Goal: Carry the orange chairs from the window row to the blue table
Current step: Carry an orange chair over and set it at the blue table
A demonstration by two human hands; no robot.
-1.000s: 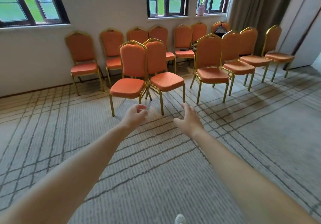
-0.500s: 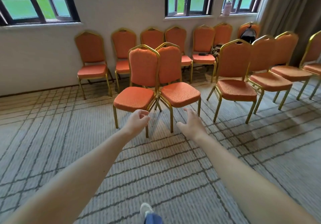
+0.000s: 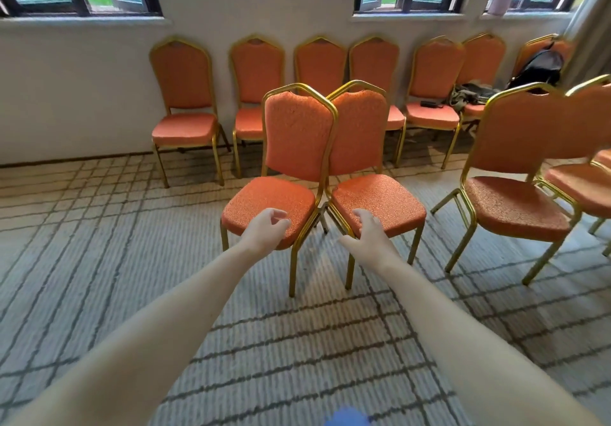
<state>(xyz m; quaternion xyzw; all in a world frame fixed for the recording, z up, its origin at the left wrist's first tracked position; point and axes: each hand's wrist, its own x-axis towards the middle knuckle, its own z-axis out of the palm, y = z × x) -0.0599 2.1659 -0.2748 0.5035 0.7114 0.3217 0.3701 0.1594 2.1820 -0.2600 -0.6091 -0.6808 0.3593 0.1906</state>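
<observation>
- You're at the pick-up step: your left hand point(image 3: 264, 231) and right hand point(image 3: 371, 238) are out over the front edges of two orange chairs, one each.
- The left chair point(image 3: 272, 201) and right chair point(image 3: 383, 198) stand on the carpet, forward of the window row point(image 3: 185, 94), angled together with their backs overlapping.
- Left fingers are loosely curled and right fingers are spread. Neither hand is gripping anything, and I can't tell if they touch the seats.
- Next you'll probably want a solid hold on each frame. Those crossed backs look like they could snag on the lift.
- Watch the neighbouring chair point(image 3: 515, 209) near your right. There's a backpack point(image 3: 542, 65) and some cloth point(image 3: 471, 92) on row seats.
- The blue table isn't in view.
</observation>
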